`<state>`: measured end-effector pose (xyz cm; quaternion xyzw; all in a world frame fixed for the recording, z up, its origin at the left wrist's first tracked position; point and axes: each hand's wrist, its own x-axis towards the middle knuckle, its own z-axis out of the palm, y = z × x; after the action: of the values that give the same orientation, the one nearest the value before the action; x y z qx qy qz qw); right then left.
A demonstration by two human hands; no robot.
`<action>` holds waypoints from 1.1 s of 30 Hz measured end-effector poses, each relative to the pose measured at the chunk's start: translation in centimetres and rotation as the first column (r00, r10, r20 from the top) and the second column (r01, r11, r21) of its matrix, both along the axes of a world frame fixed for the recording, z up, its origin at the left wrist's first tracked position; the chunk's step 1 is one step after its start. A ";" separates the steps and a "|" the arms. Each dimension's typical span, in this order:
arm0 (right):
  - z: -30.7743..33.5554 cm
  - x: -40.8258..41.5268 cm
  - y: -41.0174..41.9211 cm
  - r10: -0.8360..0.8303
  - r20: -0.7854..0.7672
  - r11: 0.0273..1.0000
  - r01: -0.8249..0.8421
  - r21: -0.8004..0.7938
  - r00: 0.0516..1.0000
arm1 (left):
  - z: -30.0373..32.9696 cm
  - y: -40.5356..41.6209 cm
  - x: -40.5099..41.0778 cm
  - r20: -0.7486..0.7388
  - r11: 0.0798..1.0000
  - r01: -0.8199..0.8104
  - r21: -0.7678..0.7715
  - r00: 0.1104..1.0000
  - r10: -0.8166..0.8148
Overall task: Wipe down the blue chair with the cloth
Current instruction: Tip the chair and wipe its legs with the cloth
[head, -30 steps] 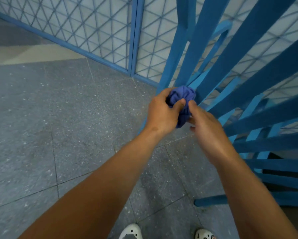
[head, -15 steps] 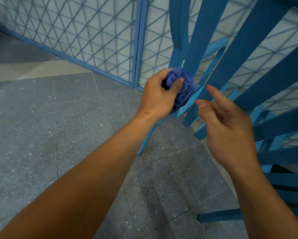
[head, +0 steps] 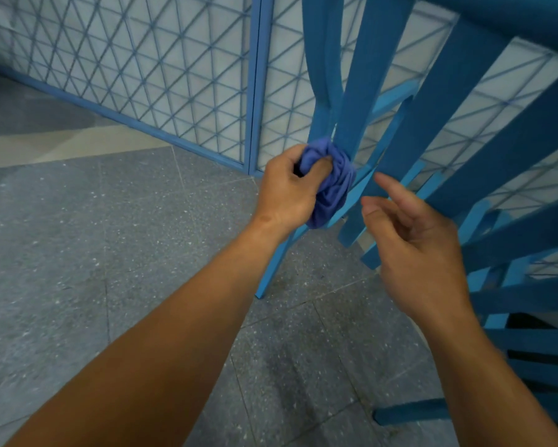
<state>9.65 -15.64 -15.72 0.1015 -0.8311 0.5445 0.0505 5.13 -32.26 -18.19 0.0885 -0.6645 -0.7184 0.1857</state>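
Step in hand, by my reading: wiping slats of blue-painted wooden slatted chair, left side of frame.

Left hand clenched round bunched purple-blue fabric cloth, pressing it against a chair upright. Right hand free, fingers loosely spread, grasping nothing, just beside slats.

Next move likely: drag cloth along slat; right hand could steady frame.

Count: one chair, one cloth, two hands. Grey speckled stone floor beneath; blue-framed wire mesh panels behind.
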 end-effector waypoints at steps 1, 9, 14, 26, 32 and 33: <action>0.0 -0.1 0.0 0.000 -0.002 1.000 0.000 0.000 1.000 | 0.4 0.0 0.0 -0.011 1.000 -0.010 0.007 1.000 0.010; 0.2 0.0 -0.1 0.006 -0.001 1.000 -0.006 -0.011 1.000 | 8.0 -1.4 0.3 -0.315 1.000 -0.022 0.011 0.949 0.024; -1.3 -0.1 0.5 -0.010 -0.017 1.000 0.009 -0.019 1.000 | 2.8 -0.6 -0.4 -0.180 0.998 -0.057 -0.010 0.982 0.054; -4.0 -0.9 1.5 -0.012 -0.039 1.000 0.013 0.021 0.999 | -12.2 2.6 -2.9 0.252 0.993 -0.103 0.053 0.964 0.087; -4.0 -0.9 1.7 -0.008 -0.026 1.000 0.008 0.018 1.000 | -9.1 1.8 -2.5 0.094 0.997 -0.076 0.019 0.993 0.074; -4.0 -0.9 1.6 -0.007 -0.027 1.000 0.008 0.020 1.000 | -8.3 1.5 -2.6 0.047 0.996 -0.088 0.027 0.995 0.086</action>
<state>8.79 -13.99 -19.77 0.1061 -0.8360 0.5347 0.0626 2.48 -30.78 -26.48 0.1365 -0.6537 -0.7170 0.2002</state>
